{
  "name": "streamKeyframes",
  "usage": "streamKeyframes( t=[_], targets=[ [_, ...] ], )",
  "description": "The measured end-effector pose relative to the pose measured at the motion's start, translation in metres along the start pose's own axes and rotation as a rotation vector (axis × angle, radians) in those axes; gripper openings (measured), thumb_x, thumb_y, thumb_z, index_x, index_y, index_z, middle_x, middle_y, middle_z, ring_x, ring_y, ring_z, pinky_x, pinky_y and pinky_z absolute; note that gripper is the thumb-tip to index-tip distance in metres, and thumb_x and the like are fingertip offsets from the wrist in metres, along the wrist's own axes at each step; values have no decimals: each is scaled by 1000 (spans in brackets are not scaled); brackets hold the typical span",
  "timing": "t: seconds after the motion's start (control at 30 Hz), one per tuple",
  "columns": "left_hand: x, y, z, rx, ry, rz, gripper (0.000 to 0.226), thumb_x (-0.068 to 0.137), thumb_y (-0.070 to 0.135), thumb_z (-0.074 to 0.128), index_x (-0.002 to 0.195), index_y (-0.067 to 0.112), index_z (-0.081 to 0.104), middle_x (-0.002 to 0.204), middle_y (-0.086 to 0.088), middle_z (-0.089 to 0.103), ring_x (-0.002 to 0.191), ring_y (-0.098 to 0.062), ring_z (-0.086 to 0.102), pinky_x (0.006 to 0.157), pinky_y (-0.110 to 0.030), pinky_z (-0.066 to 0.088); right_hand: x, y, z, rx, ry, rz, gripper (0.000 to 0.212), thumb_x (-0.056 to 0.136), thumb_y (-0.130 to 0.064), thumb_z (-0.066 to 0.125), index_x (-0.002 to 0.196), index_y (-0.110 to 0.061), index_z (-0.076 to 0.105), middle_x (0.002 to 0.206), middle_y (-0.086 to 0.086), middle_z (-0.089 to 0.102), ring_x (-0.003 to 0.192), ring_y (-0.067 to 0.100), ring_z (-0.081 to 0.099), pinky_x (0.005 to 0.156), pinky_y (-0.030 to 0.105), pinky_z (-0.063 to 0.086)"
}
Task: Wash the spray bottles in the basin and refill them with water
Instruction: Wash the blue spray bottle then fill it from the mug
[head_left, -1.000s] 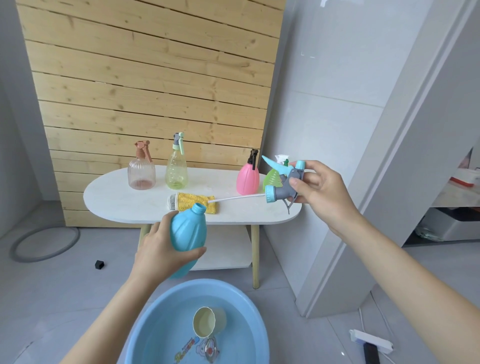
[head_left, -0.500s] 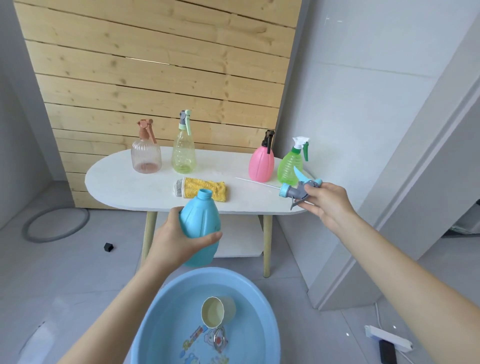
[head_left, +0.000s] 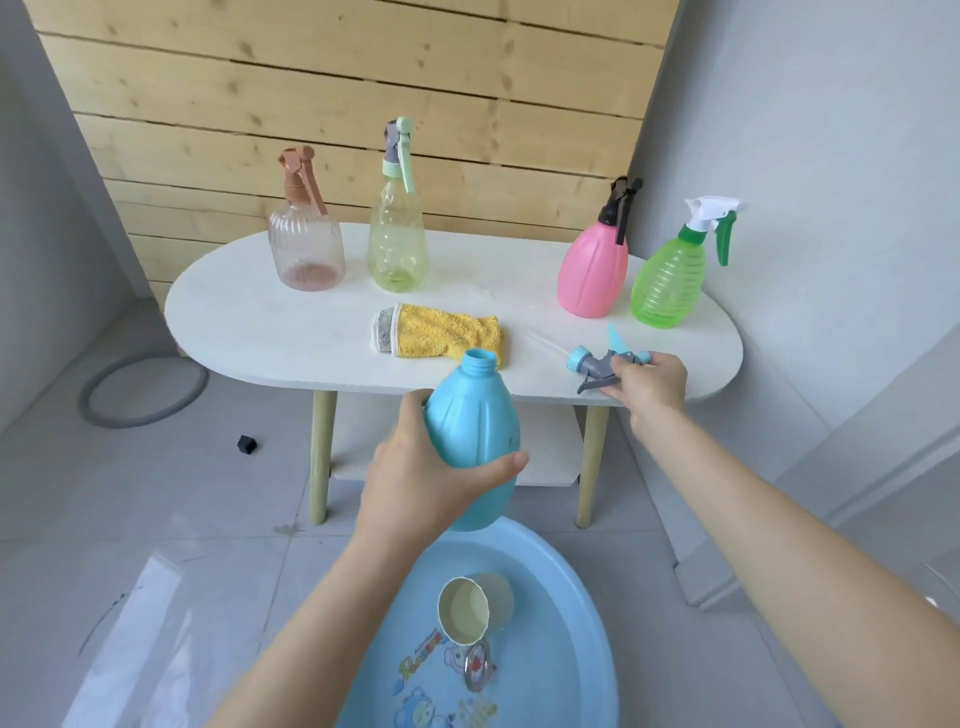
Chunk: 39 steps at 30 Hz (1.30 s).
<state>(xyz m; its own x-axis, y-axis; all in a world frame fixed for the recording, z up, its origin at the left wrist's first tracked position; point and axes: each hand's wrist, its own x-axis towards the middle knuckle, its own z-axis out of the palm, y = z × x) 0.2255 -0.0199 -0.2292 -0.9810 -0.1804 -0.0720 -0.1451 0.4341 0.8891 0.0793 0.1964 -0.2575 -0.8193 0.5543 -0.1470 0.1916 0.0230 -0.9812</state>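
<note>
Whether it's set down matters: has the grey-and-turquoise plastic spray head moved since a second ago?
Yes. The spray head came down from the pink bottle's top height to the white table's front edge.

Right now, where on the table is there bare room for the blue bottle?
Widest patch: left end of the table, in front of the peach bottle, left of the yellow cloth. Also between the pale yellow bottle and pink bottle. Crowded at right: green bottle, spray head, right hand.

I am looking down into the blue basin (head_left: 569, 592), where a short arc of orange lettering (head_left: 423, 650) is showing above the cartoon figures (head_left: 415, 701) printed on its floor. It is blurring too much for me to read. Nothing else is showing legible writing.
</note>
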Motion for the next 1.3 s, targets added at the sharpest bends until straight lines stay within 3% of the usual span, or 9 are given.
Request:
streamKeyframes(
  t=[0.1, 0.23, 0.3, 0.43, 0.6, 0.7, 0.87, 1.0, 1.3],
  targets=[
    [4, 0, 4, 11, -5, 9, 79, 57, 53, 83, 119, 31, 40, 107, 13, 56, 101, -14, 56, 83, -41, 52, 4, 6, 8, -157, 61, -92, 16, 77, -10, 71, 84, -8, 57, 85, 9, 64, 81, 33, 69, 80, 45, 57],
    [9, 0, 6, -1, 5, 2, 78, 57, 55, 82, 118, 34, 38, 106, 14, 56, 102, -15, 57, 84, -43, 52, 5, 10, 14, -285, 68, -173, 29, 68, -23, 77, 64, -9, 51, 65, 9, 58, 67, 33, 63, 70, 46, 54],
    [10, 1, 6, -1, 10, -3, 79, 58, 55, 82, 120, 33, 38, 107, 13, 56, 103, -15, 56, 85, -43, 52, -2, 6, 13, -311, 83, -181, 28, 71, -23, 78, 74, -1, 60, 72, 17, 63, 70, 39, 57, 68, 42, 50],
    [11, -1, 4, 0, 5, -32, 83, 57, 56, 82, 123, 31, 38, 108, 11, 56, 103, -17, 56, 86, -44, 51, -5, 4, 8, -347, 113, -172, 50, 78, -20, 76, 108, 16, 58, 109, 29, 64, 105, 41, 59, 90, 45, 47],
    [8, 0, -5, -25, 8, -34, 89, 51, 62, 81, 123, 31, 40, 105, 13, 55, 103, -16, 56, 86, -43, 51, -8, -5, -3, -403, 73, -150, 42, 84, -15, 69, 122, 1, 61, 126, 15, 62, 121, 28, 54, 102, 32, 40],
    [7, 0, -9, -60, 1, -48, 82, 58, 55, 84, 123, 28, 42, 104, 13, 56, 101, -15, 57, 86, -39, 51, -25, -21, -11, -326, 65, -180, 30, 85, -5, 62, 115, -5, 66, 115, 10, 67, 104, 22, 61, 91, 23, 43],
    [-1, 5, -12, -170, -67, -80, 89, 51, 65, 82, 122, 25, 45, 109, 6, 60, 100, -15, 60, 84, -38, 53, -99, -47, -27, -119, -385, -328, 14, 88, -4, 63, 99, -11, 67, 99, 16, 70, 87, 22, 67, 89, 36, 55],
    [-12, 14, -13, -295, -126, -77, 99, 46, 76, 77, 124, 20, 49, 112, 2, 64, 99, -14, 64, 85, -37, 54, -157, -51, -40, -368, -727, -474, 21, 90, -26, 64, 110, -26, 62, 106, -7, 67, 102, 5, 63, 93, 30, 51],
    [-43, 23, -28, -456, -242, -147, 59, 86, 68, 45, 122, 22, 53, 116, -2, 65, 98, -21, 68, 87, -44, 55, -197, -47, -60, -426, -704, -462, 65, 77, -36, 77, 132, -25, 44, 120, -14, 56, 109, 1, 54, 94, 23, 46]
  ],
)
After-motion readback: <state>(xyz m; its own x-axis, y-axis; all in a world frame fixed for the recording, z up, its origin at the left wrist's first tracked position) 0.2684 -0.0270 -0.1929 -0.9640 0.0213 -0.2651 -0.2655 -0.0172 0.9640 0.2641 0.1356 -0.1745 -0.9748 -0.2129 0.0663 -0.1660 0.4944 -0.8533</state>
